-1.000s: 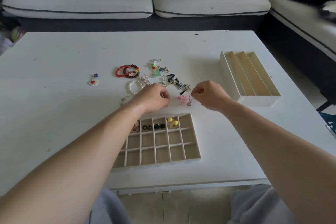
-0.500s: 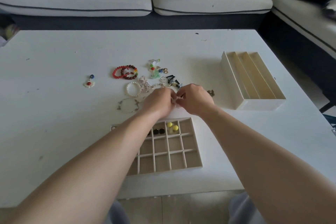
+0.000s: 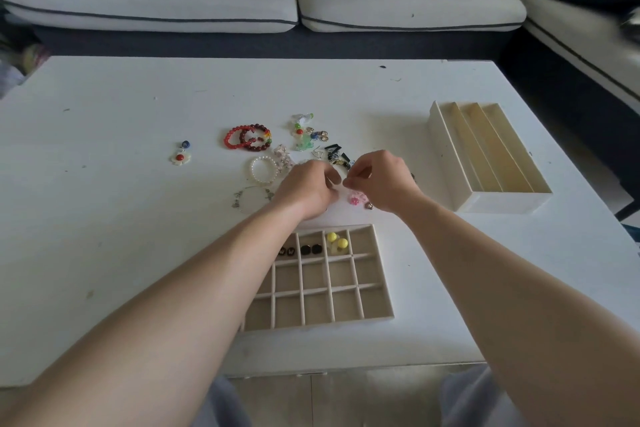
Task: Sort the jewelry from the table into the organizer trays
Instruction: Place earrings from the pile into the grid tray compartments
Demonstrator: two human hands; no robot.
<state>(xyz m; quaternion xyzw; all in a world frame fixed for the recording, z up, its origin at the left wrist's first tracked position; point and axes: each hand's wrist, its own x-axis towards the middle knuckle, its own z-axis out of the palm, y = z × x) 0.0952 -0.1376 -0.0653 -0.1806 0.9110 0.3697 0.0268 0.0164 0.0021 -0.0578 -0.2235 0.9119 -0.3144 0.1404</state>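
Loose jewelry lies mid-table: red and dark bead bracelets [image 3: 247,139], a pearl bracelet [image 3: 263,170], a thin silver chain [image 3: 251,198], green charms [image 3: 303,136] and black pieces [image 3: 336,152]. My left hand [image 3: 308,189] and my right hand [image 3: 381,180] meet fingertip to fingertip just above the table, pinching a tiny pale piece that I can barely make out. A pink earring [image 3: 356,199] and a small dark charm [image 3: 369,205] lie just below them. The grid tray [image 3: 385,288] in front holds yellow studs [image 3: 337,241] and black studs [image 3: 310,250]; my left forearm covers its left side.
A long-slot organizer tray [image 3: 502,203] stands at the right with nothing in its slots. A flower pendant [image 3: 180,156] lies alone at the left. The sofa [image 3: 408,3] runs behind the table, and the table's front edge is close to my knees.
My hands came together from apart over the jewelry. They have since eased apart a little, with fingertips still meeting, and the pink earring shows on the table again.
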